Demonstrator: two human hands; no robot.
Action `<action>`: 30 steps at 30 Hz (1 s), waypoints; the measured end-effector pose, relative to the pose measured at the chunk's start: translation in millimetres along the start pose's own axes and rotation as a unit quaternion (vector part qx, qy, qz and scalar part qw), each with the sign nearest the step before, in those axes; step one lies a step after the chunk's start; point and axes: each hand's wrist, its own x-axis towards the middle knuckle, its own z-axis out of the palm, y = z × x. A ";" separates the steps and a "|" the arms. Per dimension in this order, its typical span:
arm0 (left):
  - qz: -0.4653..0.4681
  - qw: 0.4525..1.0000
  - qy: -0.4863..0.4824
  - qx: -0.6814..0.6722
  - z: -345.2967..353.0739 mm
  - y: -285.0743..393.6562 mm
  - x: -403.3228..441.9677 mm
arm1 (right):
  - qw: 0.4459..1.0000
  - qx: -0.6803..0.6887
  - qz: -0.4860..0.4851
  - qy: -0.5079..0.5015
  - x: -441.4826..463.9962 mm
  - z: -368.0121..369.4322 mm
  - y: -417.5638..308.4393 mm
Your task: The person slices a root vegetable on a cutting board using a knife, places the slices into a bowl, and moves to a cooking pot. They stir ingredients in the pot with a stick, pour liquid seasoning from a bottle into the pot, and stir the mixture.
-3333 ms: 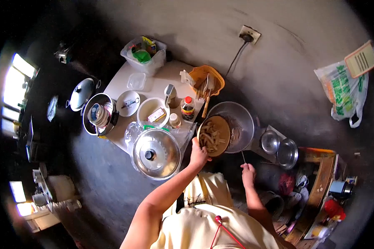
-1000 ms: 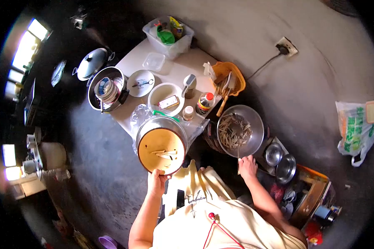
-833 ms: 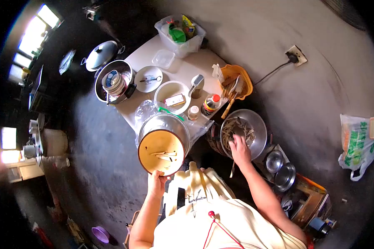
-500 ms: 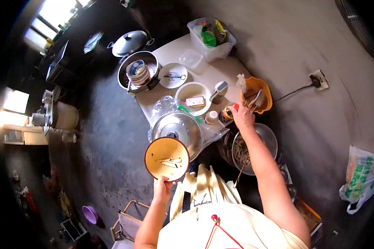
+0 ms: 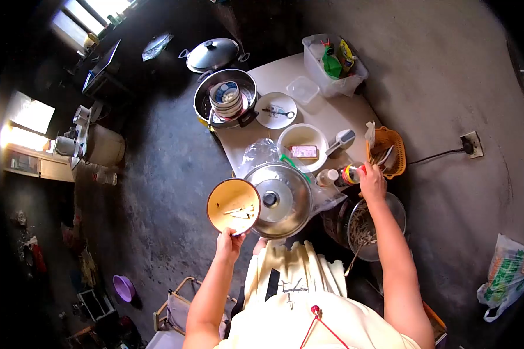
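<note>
From my remote seat I'm seeing the left hand (image 5: 230, 241) gripping the yellow bowl (image 5: 218, 210) by its near rim, a few pale strips (image 5: 240, 213) lying inside. The right hand (image 5: 374, 181) is resting at the red cap of the dark bottle (image 5: 347, 174); it is covering its own fingertips, so I cannot tell how firmly they are gripping. I'm judging the step in hand to be taking hold of the bottle, and lifting it would be calling for a sure grip below the cap and a level left hand. The bottle is sitting near the table (image 5: 350, 111) edge, between the small white-capped bottle (image 5: 327, 177) and the orange basket (image 5: 399, 161), so sideways room is looking tight. The steel pan (image 5: 397, 216) is lying just below the forearm, while the bowl is crowding the steel lid (image 5: 292, 214); bare floor (image 5: 169, 174) is offering open room leftward.
</note>
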 end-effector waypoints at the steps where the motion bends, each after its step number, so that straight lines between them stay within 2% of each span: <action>1: -0.002 1.000 0.000 -0.009 0.0 8.8 20.4 | 1.000 -0.003 -0.002 0.002 -1.1 -2.5 -3.1; 8: -0.033 0.999 0.000 -0.004 6.0 61.7 170.9 | 1.000 0.029 0.007 -0.001 -3.6 0.7 -11.7; 11: -0.013 1.000 -0.009 0.024 21.4 74.5 211.9 | 0.996 0.065 0.044 -0.034 -2.7 1.1 -16.8; 14: -0.027 0.999 -0.002 0.040 37.2 81.3 240.8 | 0.997 0.055 0.054 -0.011 -4.2 -0.8 -26.1; 15: -0.038 0.998 0.016 0.045 39.5 79.9 254.7 | 0.996 0.046 0.080 -0.012 -3.4 -4.5 -36.4; 16: -0.051 0.998 -0.026 0.040 39.2 79.4 265.2 | 0.994 0.037 0.106 -0.013 -2.3 -6.6 -44.6; 17: -0.057 0.996 -0.017 0.059 39.1 79.2 275.1 | 0.990 0.044 0.132 -0.026 -1.2 -6.3 -49.0; 20: -0.058 0.994 -0.014 0.093 54.3 76.5 277.6 | 0.985 0.023 0.172 0.017 -0.5 -6.2 -60.8; 21: -0.045 0.993 -0.018 0.109 57.7 75.0 277.5 | 0.987 0.037 0.153 0.032 0.8 -5.5 -58.1; 24: -0.065 0.994 -0.014 0.085 59.9 67.3 283.3 | 0.987 0.017 0.158 -0.002 2.9 -7.8 -55.2; 26: -0.043 0.985 0.052 0.161 62.4 65.3 284.4 | 0.984 0.015 0.176 -0.012 4.1 -5.9 -50.5; 29: -0.017 0.979 0.140 0.148 56.3 62.4 279.3 | 0.983 0.007 0.182 -0.029 6.9 -4.0 -46.4; 30: -0.023 0.980 0.137 0.144 59.9 71.5 261.3 | 0.982 0.012 0.186 -0.038 9.1 -4.5 -46.1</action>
